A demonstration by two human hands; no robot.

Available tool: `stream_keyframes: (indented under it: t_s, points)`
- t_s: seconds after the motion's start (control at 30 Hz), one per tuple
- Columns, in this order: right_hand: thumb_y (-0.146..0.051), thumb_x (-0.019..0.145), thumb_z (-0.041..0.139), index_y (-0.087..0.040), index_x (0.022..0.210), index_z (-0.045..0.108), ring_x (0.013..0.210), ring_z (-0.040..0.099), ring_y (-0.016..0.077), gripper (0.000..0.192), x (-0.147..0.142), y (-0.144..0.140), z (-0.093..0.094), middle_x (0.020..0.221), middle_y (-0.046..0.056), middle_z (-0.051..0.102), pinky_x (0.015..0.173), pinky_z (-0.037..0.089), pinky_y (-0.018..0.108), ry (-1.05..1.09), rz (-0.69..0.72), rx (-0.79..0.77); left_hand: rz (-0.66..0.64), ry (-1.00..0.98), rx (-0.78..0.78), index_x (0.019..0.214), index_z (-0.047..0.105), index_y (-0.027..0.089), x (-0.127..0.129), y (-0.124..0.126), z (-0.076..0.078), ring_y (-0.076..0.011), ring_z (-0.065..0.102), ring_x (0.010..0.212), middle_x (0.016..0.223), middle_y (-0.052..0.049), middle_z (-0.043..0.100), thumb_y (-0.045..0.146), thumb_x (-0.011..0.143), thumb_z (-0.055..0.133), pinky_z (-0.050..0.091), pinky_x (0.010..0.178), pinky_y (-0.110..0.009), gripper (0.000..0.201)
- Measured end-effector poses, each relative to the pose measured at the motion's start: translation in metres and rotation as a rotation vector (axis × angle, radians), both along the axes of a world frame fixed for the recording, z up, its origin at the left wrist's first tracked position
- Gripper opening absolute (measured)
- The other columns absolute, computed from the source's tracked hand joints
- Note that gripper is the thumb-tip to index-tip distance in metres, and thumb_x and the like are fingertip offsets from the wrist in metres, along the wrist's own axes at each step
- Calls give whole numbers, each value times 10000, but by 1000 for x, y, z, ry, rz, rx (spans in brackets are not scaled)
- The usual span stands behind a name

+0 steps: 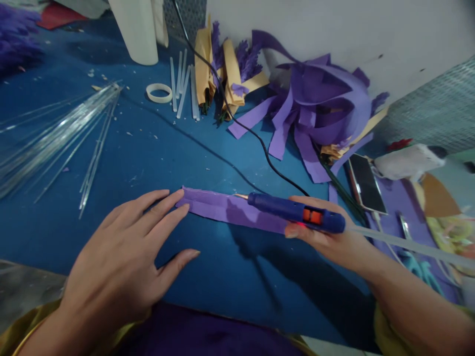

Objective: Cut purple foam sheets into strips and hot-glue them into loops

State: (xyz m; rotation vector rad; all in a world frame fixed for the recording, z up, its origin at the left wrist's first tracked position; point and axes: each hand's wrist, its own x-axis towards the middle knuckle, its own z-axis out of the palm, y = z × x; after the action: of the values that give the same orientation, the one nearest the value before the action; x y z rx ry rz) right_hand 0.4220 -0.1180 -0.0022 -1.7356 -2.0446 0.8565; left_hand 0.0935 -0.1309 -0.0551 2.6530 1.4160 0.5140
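A long purple paper strip (226, 210) lies flat on the blue table (156, 148). My left hand (126, 262) rests palm down, fingers spread, with the fingertips pressing the strip's left end. My right hand (334, 237) grips a blue glue gun (297, 212) with an orange trigger; its nozzle points left and hovers just over the strip's upper edge. A clear glue stick (408, 244) sticks out of the gun's back. The gun's black cord (241, 128) runs away toward the wall.
A bundle of thin clear rods (55, 133) lies at the left. A tape ring (159, 92), glue sticks (183, 86), a white roll (135, 29), piles of purple and tan paper (315, 109) and a phone (365, 184) sit farther back and right.
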Motion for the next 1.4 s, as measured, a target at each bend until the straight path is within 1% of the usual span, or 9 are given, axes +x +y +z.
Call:
stream_keyframes:
  t_s: [0.13, 0.27, 0.47, 0.63, 0.87, 1.07, 1.17, 1.3, 1.4]
  points:
    - [-663, 751, 731, -227, 835, 625, 598, 597, 171, 457, 2, -3, 2, 685, 3, 644, 556, 498, 291, 225, -29, -77, -4, 8, 25, 1364, 543, 193, 0, 0, 0, -380, 498, 1329, 1457, -115, 567, 540, 901, 576, 447, 1017, -567, 579]
    - [-563, 809, 708, -240, 931, 607, 744, 634, 199, 360, -2, -3, 1, 816, 19, 657, 640, 513, 305, 169, -47, -16, -17, 4, 42, 1360, 545, 183, 0, 0, 1, -370, 496, 1336, 1461, -120, 562, 528, 904, 586, 442, 1035, -561, 573]
    - [-314, 905, 582, -235, 1066, 509, 793, 586, 172, 194, 1, 5, 3, 936, 33, 615, 716, 479, 301, 52, 106, 112, -23, -21, 54, 1362, 550, 176, 0, -1, -1, -367, 494, 1338, 1445, -148, 564, 512, 905, 597, 435, 1066, -557, 570]
    - [-169, 861, 556, -194, 1155, 515, 1084, 572, 270, 298, 5, 39, -5, 1174, 139, 558, 936, 484, 420, -153, 228, 463, -12, -30, 61, 1324, 587, 182, 0, -1, 1, -381, 542, 1267, 1389, -180, 574, 478, 909, 591, 474, 1020, -566, 510]
    - [4, 742, 468, -165, 1235, 617, 1178, 597, 288, 542, 3, 102, -15, 1321, 143, 593, 1005, 481, 429, -406, 457, 445, -7, -53, 72, 1291, 619, 220, 1, 0, 3, -363, 586, 1204, 1332, -157, 606, 460, 911, 592, 510, 983, -552, 450]
    - [46, 734, 431, -114, 1239, 656, 1247, 579, 280, 576, 1, 126, -17, 1346, 145, 641, 1085, 403, 458, -459, 574, 458, 8, -77, 23, 1253, 648, 184, -1, 4, 4, -326, 588, 1234, 1324, -147, 637, 441, 958, 547, 488, 1039, -523, 404]
    - [51, 746, 424, -95, 1285, 631, 1255, 579, 288, 596, -4, 116, -14, 1384, 156, 621, 1054, 423, 444, -506, 506, 454, 30, -97, -25, 1261, 640, 171, -3, 5, 6, -311, 580, 1261, 1329, -135, 649, 431, 959, 551, 473, 1066, -493, 409]
    - [-101, 851, 496, -125, 1215, 645, 1091, 650, 284, 394, -30, 72, 2, 1223, 138, 692, 928, 479, 411, -437, 160, 553, 144, -73, -113, 1307, 590, 167, -2, 9, 14, -313, 634, 1191, 1297, -125, 674, 411, 927, 592, 505, 1015, -452, 451]
    - [-335, 805, 672, -136, 1192, 618, 1020, 663, 283, 439, -59, 31, 8, 1171, 122, 697, 837, 505, 373, -371, 197, 381, 203, -26, -162, 1287, 578, 177, 1, 16, 22, -312, 670, 1119, 1235, -107, 705, 372, 904, 623, 523, 951, -430, 432]
